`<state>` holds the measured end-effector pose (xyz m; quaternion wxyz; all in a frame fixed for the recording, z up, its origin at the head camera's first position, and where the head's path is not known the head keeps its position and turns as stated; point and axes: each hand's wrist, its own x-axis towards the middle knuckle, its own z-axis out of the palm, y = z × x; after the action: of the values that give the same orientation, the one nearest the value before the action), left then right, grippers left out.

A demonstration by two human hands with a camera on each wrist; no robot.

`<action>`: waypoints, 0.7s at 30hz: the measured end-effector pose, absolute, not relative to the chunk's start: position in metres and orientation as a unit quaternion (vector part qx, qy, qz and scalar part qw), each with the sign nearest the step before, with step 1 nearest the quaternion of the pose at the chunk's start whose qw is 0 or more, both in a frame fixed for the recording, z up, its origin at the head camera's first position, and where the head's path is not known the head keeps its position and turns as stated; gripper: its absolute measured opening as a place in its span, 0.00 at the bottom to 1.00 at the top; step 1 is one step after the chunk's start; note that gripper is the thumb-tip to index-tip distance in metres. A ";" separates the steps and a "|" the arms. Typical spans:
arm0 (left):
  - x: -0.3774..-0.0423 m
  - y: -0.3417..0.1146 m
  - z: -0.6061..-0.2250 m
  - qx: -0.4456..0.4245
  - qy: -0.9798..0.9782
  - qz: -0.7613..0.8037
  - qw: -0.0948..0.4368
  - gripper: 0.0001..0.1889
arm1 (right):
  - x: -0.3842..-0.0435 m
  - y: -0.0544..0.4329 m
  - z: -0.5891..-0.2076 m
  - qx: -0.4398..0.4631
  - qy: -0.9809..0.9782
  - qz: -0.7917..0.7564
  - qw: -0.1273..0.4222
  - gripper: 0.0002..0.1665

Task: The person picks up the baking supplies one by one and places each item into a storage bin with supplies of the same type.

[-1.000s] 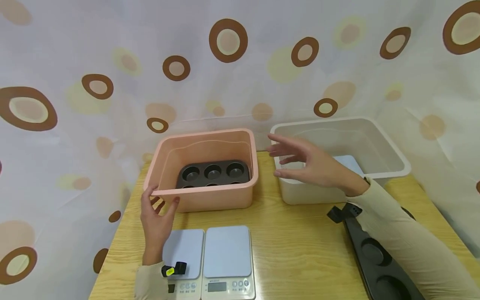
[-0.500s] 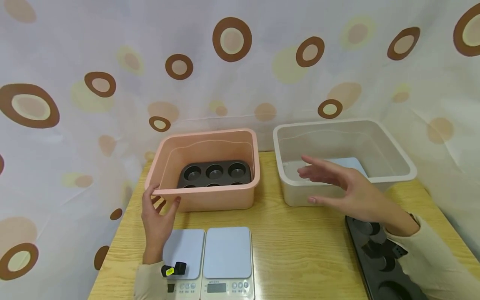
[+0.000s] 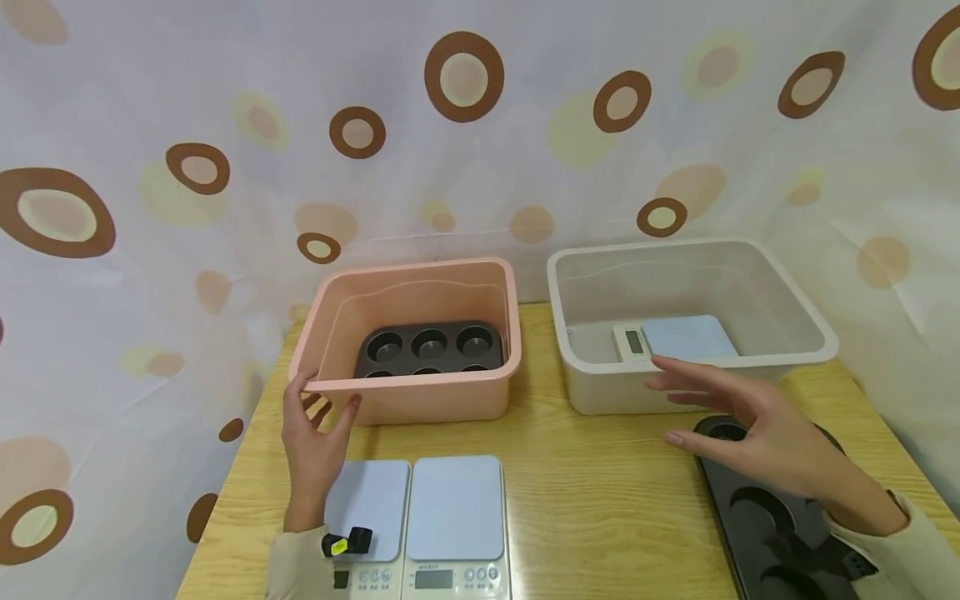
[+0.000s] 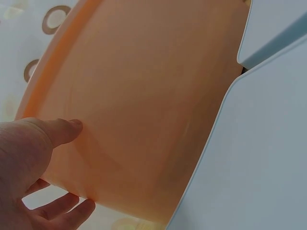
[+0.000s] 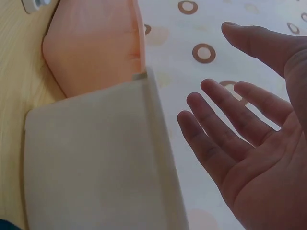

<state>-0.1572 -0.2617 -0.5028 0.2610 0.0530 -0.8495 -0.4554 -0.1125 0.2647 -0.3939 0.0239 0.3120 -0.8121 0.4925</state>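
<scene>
My left hand (image 3: 315,446) holds the front left corner of a pink plastic bin (image 3: 420,398). Its thumb presses the front wall and the other fingers lie along the side, as the left wrist view also shows. A dark muffin pan (image 3: 401,352) lies inside that bin. My right hand (image 3: 765,433) hovers with spread, relaxed fingers and an empty palm, over the far end of a second dark muffin pan (image 3: 738,533) and in front of an off-white bin (image 3: 607,392). Inside the off-white bin rests a kitchen scale (image 3: 686,336).
Two kitchen scales (image 3: 457,508) sit side by side near the front of the wooden table (image 3: 600,500), close to the left forearm. A patterned curtain (image 3: 480,183) hangs behind the bins. A narrow gap separates the two bins.
My right hand has drawn back to the right and toward me, from over the off-white bin to above the muffin pan, uncovering the scale in the bin. The left hand keeps its place.
</scene>
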 end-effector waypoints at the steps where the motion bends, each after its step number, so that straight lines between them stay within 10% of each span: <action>1: -0.157 -0.262 -0.503 0.052 -0.848 -0.458 0.261 0.40 | -0.111 0.268 -0.397 0.312 -0.807 0.500 0.026 0.53; 21: -0.157 -0.262 -0.503 0.034 -0.827 -0.492 0.269 0.38 | -0.088 0.318 -0.445 0.212 -0.861 0.459 0.055 0.48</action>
<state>-0.1573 -0.2618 -0.5030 0.2690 0.0344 -0.8270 -0.4924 -0.0884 0.3178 -0.4446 0.0555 0.2118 -0.8608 0.4594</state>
